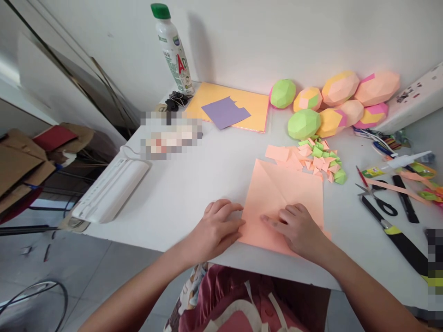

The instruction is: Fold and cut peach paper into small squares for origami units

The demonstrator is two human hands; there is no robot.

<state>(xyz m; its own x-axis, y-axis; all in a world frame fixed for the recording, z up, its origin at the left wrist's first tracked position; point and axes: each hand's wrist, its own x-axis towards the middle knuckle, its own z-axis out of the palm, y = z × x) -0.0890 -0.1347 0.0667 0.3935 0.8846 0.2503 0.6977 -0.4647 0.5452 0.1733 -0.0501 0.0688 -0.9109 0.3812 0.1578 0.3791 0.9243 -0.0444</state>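
Note:
A square sheet of peach paper lies on the table in front of me, with a crease running diagonally from its upper left corner. At its left edge is my left hand, fingers stretched out and slightly bent, the tips touching or just beside the edge. My right hand rests on the paper's lower right part. Its index finger points left along the sheet while the other fingers curl; nothing shows in its grip. Beyond the sheet lies a heap of small peach and green paper scraps.
Several faceted paper shapes line the wall. Yellow sheets with a purple paper piece lie near a bottle. A white elongated device sits left. Scissors and a black-handled knife lie right.

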